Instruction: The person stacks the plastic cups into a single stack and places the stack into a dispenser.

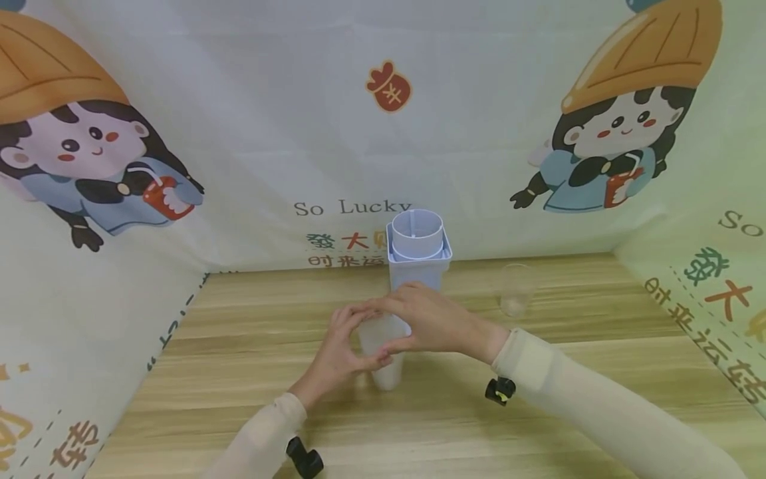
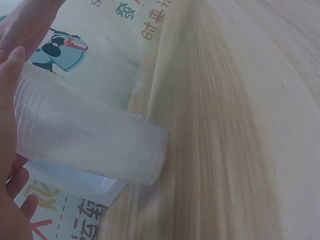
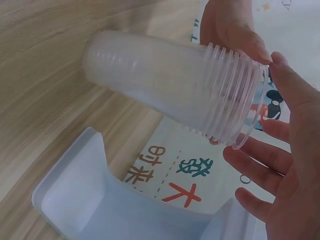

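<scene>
A stack of nested clear plastic cups stands on the table, with its ribbed rims at the upper end. My left hand curves round the near-left side of the stack, close to the rims. From the far right, my right hand holds the top rim between thumb and fingers. The fingertips of both hands meet around the rim. Just behind the stack stands a pale blue-white plastic cup holder, with a square body and a round tube on top. My right hand hides part of its lower body.
One clear plastic cup stands upright on the wood-grain table, to the right of the holder. A printed cloth hangs behind the table and along both sides.
</scene>
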`<state>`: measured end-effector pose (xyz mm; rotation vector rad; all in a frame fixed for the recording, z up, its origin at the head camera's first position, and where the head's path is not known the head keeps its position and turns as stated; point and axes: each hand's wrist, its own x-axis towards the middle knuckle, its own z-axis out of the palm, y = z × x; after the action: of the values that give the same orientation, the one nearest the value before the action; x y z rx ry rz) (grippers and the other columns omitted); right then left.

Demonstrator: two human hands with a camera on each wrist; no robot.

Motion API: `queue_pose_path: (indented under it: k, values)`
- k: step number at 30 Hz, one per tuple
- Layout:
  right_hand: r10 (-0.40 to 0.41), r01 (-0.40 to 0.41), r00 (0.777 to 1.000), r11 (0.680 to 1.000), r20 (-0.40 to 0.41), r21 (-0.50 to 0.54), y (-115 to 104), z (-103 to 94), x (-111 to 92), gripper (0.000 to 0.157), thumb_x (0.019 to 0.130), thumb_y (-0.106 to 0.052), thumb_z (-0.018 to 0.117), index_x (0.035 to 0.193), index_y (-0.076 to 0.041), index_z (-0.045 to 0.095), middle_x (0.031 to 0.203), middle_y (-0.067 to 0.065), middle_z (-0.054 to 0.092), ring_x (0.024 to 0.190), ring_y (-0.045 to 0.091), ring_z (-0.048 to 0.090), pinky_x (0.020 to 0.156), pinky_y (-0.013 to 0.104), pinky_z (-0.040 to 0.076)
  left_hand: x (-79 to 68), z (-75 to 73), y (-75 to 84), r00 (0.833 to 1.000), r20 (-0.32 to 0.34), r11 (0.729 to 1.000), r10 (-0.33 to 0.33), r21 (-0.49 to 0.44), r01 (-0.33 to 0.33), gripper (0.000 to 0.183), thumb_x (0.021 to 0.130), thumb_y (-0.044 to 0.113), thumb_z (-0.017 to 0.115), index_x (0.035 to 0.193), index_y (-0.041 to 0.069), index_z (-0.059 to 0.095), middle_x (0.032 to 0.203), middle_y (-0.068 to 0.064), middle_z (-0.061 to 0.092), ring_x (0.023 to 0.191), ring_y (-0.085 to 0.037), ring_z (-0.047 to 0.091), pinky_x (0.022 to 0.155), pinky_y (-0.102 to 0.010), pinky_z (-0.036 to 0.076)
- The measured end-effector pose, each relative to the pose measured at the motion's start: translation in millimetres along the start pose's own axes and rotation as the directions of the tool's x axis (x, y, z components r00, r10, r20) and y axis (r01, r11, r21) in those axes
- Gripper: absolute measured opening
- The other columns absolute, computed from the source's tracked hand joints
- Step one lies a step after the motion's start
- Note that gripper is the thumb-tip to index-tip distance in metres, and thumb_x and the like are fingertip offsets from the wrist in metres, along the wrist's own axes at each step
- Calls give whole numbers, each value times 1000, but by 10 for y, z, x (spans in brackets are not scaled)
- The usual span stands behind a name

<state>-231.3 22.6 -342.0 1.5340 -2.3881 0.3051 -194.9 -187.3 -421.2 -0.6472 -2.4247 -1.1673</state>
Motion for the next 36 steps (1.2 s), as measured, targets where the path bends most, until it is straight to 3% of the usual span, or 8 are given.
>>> queue_pose_path:
  k: [10,19,27,36]
  values:
    - [86,-84,996,991,-8,103,122,-60,-96,68,82,-52,73,136,-14,58,130,2,67,120,20,62,105,39,47,31,-1,32,999,6,999,43,-26,-43,81,64,30,91,135,13,56,134,-10,54,124,-31,43,100,-47,38]
    - [162,-154,983,984,-86,92,315,-216,-512,67,77,-44,81,130,-9,62,127,6,69,115,24,65,98,43,52,32,25,71,1000,26,1000,1,-4,-1,63,69,26,88,125,13,63,130,-15,56,125,-30,43,102,-51,40]
    - [280,-276,959,958,-47,76,597,-381,-887,72,78,-48,79,134,-8,59,131,9,67,117,28,63,104,50,47,137,-13,93,999,18,999,-39,-10,39,62,68,23,89,124,13,64,130,-10,57,125,-30,42,103,-52,38]
    - [383,-379,922,922,-50,74,863,-325,-1311,72,76,-40,82,134,-5,57,132,15,64,123,35,59,106,54,44,73,70,80,999,19,999,-38,-27,38,61,67,21,90,122,11,65,128,-12,57,123,-31,42,100,-51,37]
